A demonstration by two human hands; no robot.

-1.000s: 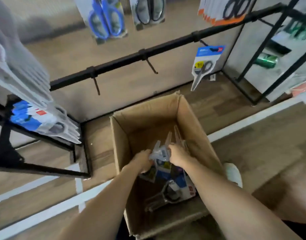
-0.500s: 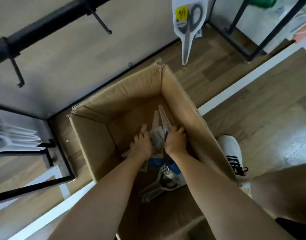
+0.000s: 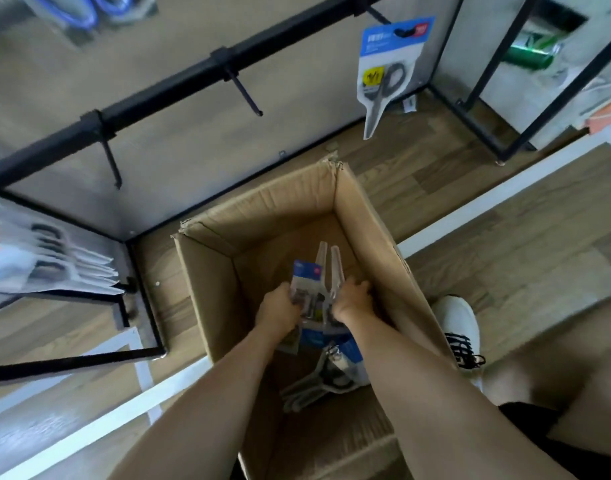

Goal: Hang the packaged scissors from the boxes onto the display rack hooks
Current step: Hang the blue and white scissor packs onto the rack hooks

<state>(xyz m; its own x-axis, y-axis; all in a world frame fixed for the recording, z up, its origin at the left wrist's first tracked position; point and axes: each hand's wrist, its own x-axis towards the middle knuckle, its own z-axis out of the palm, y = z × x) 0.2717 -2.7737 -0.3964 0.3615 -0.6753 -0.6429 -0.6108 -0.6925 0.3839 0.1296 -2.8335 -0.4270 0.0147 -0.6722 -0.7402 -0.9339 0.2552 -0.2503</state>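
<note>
Fingers of both hands were curled around a small bundle of packaged scissors (image 3: pixel 314 285) inside the cardboard box (image 3: pixel 373 216). On one side the left hand (image 3: pixel 278 311) gripped the bundle, and the right hand (image 3: pixel 352 299) gripped the other, with the pointed ends of the packs standing up between them. How many packs were in the bundle could not be told. More packs of scissors (image 3: pixel 318 382) lay loose on the bottom of the box, nearer the person and partly under the forearms.

That box stood open on the wooden floor, just in front of the black display rack (image 3: pixel 165 84). Two bare hooks (image 3: pixel 243 90) stuck out from the rack's bar above the box. Farther right, one pack of grey-handled scissors (image 3: pixel 387 77) hung from another hook. At the left edge, a row of hung packs (image 3: pixel 44 258) crowded a lower bar. Beside the box's right wall was a white shoe (image 3: pixel 458 327) with black laces.
</note>
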